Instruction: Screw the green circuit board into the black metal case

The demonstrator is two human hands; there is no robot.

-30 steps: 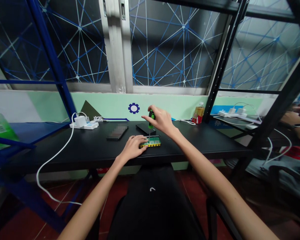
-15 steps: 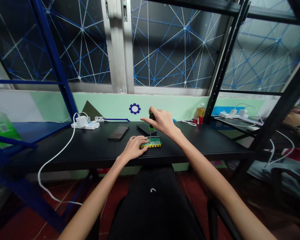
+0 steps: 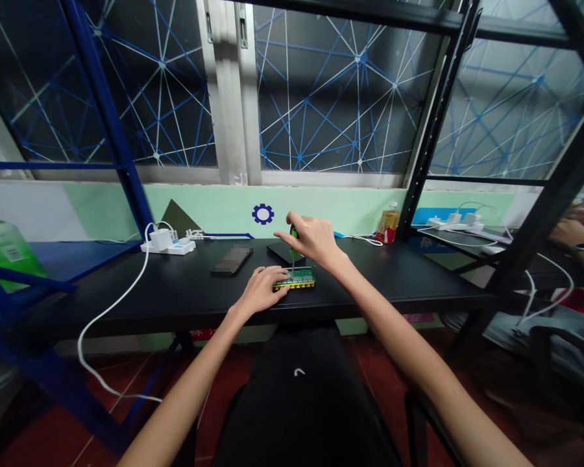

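Observation:
My right hand [image 3: 314, 239] is wrapped round the green and black handle of a screwdriver [image 3: 293, 250], which stands upright with its shaft pointing down. The tip meets a green circuit board [image 3: 304, 277] with a row of yellow ports along its near edge; the exact contact spot is too small to make out. My left hand [image 3: 264, 287] grips the board's left end, fingers on top and thumb at the near side. Behind the board lies a flat black casing [image 3: 277, 251], partly hidden by the right hand.
On the black desk [image 3: 175, 292], a dark phone-like slab [image 3: 231, 261] lies left of the board. A white power strip [image 3: 175, 246] with a cable is at back left. A drink bottle [image 3: 388, 224] stands back right. Another person's hand [image 3: 571, 230] shows at far right.
My right hand has turned slightly on the screwdriver handle and sits a little lower in view. The left hand and the board look the same; the whole view has shifted slightly.

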